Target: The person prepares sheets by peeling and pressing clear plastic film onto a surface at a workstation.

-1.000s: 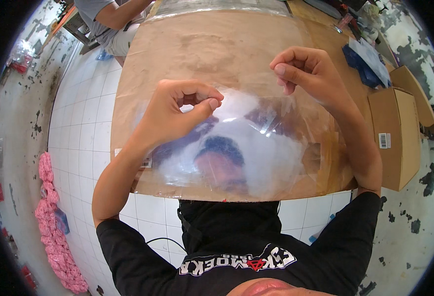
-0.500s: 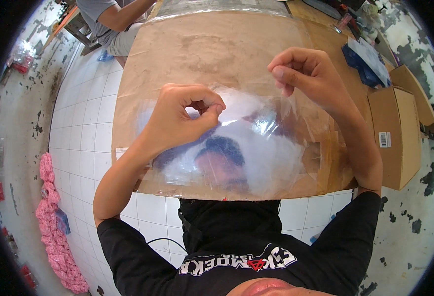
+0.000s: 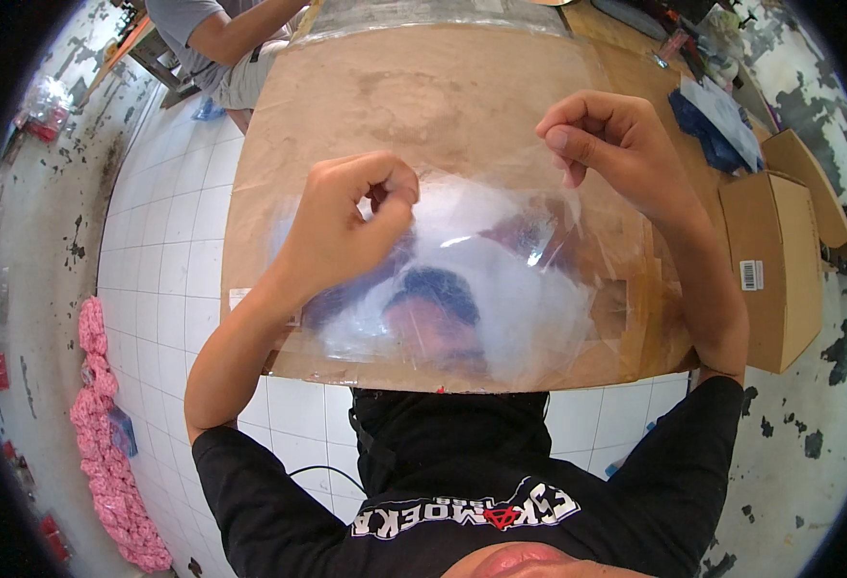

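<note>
Both hands are raised over a table covered with brown cardboard (image 3: 375,87). My left hand (image 3: 361,207) is curled, thumb and fingertips pinched together above the left side of a glossy clear plastic sheet (image 3: 539,328). My right hand (image 3: 602,144) hovers farther right and a little farther away, its thumb pressed to its bent fingers. Whatever either pinch holds is too thin or hidden to make out. The plastic sheet lies over the near part of the cardboard and throws back bright reflections.
An opened cardboard box (image 3: 770,270) stands right of the table. Dark blue and whitish packets (image 3: 717,120) lie at the right edge. Another person (image 3: 221,48) sits at the far left. A bundle of pink packets (image 3: 115,443) lies along the left wall.
My left hand has shifted slightly left, away from the middle. My right hand has moved slightly right, so the two are farther apart. Both remain pinched.
</note>
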